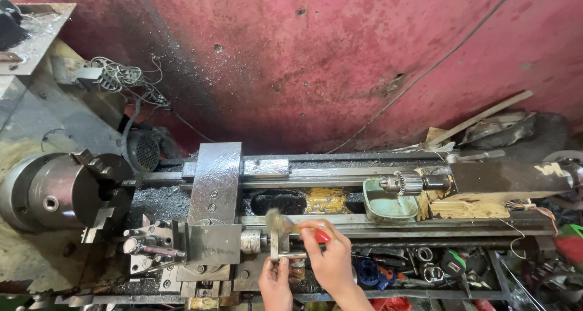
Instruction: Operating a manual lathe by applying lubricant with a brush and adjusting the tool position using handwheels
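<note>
The right hand (331,256) was closed around the red handle of a brush (291,225), thumb and fingers pinching it. The brush lay over the near rail of the lathe (364,226), just right of the carriage (212,195). Its long axis ran almost left to right, tilted a little, with the worn bristle tuft pointing left and slightly far and the handle end pointing right and near into the hand. The tuft was blurred.

The left hand (274,283) sat lower, near the bottom edge, its fingertips curled on a small metal crank (280,250) at the front of the carriage. Both hands were close together, nearly touching.

To the far left stood the chuck (79,189), its jaws facing right along the bed. Grey swarf lay spread between chuck and carriage. Farther right, a green tin (385,205) rested on the bed under a drill chuck (407,182) that pointed left from the tailstock (510,177). A tray (437,265) of loose tools and rings ran along the near right. A stained red wall (334,56) rose behind the lathe.
</note>
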